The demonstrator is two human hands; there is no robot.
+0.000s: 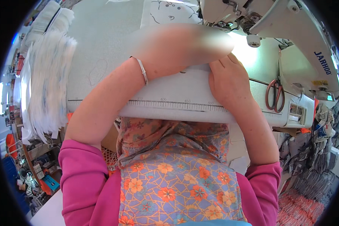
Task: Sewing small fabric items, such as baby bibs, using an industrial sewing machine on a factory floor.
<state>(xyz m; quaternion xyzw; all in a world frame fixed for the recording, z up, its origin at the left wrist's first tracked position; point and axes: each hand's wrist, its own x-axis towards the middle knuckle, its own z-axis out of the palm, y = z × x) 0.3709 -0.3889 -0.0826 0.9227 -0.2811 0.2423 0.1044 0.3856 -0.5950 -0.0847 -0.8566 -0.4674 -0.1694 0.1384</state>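
My right hand (229, 83) lies on a white fabric piece (177, 88) at the front edge of the sewing table (101, 37), its fingers bent over the piece's far edge just before the sewing machine (290, 26). My left hand (184, 43) reaches across to the right above the same piece. It is a blur, so its fingers cannot be made out. A thin white bracelet (142, 71) sits on that wrist. A measuring scale (177, 105) runs along the table's front edge under both hands.
A tall stack of white fabric pieces (45, 79) stands at the table's left end. Red-handled scissors (275, 96) hang on the machine's front at the right. A white printed cloth (169, 11) lies behind the hands. Cloth bundles (312, 165) pile up at lower right.
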